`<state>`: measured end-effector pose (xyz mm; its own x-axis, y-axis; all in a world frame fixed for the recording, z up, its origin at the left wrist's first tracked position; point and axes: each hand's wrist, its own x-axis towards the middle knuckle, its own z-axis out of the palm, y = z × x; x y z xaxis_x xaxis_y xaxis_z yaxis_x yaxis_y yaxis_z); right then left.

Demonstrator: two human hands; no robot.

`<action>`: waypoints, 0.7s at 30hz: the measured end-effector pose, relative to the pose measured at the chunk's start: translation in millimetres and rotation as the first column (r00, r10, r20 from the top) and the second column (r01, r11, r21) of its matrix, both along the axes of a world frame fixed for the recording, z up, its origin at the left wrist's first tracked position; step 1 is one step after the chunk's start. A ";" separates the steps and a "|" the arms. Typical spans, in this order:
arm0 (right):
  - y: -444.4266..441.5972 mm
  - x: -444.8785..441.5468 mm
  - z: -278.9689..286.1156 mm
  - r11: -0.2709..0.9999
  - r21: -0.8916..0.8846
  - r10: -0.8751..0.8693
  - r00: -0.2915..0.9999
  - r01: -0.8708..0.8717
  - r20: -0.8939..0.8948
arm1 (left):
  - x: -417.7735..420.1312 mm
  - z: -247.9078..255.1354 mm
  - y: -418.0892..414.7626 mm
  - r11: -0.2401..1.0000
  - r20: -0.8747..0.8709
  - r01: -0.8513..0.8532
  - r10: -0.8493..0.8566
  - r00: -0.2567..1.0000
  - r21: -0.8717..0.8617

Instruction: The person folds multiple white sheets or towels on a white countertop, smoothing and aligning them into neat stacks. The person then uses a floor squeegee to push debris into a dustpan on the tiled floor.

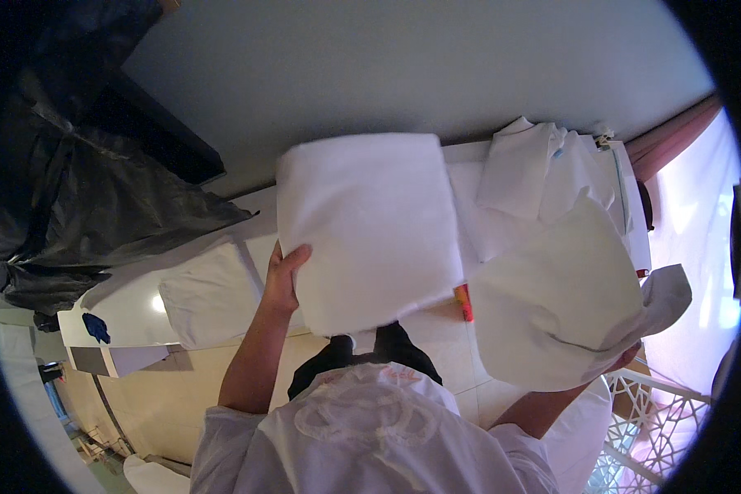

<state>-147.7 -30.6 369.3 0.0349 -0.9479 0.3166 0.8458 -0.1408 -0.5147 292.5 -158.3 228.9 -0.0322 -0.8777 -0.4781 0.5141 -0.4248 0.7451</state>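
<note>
My left hand (287,278) grips the lower left edge of a folded white cloth (370,228), thumb on top, the cloth held up in front of me. Out to the right, my right hand (625,358) holds a second white cloth (549,290), which hangs loosely and billows; most of the fingers are hidden behind it. A flat folded white cloth (207,290) lies on the white table to the left. Crumpled white cloths (531,167) lie at the table's far right.
The white table (129,309) runs along the grey wall. Black sheeting (111,204) hangs at the left, near a small dark blue cloth (96,328). A red and yellow object (464,302) shows between the held cloths. A white lattice panel (648,414) stands lower right.
</note>
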 end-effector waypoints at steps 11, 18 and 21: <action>-82.3 124.9 -28.1 0.970 0.095 0.213 0.972 -0.222 0.099 | 20.3 2.7 22.0 0.843 0.525 0.342 -0.085 0.847 -0.416; -140.8 179.9 -64.5 0.909 0.416 0.116 0.946 0.021 -0.302 | 8.6 -14.4 19.5 0.943 -0.127 0.270 -0.297 0.946 -0.195; -158.0 170.8 -116.2 0.791 0.493 0.057 0.759 0.362 -0.649 | 10.5 -3.1 22.6 0.994 0.081 0.107 -0.106 0.991 -0.004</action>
<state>23.1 -188.7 253.1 -0.1458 -0.9406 -0.3067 0.3122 0.2504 -0.9164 303.0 -135.8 225.8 -0.0875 -0.8751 -0.4760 0.4044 -0.4679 0.7859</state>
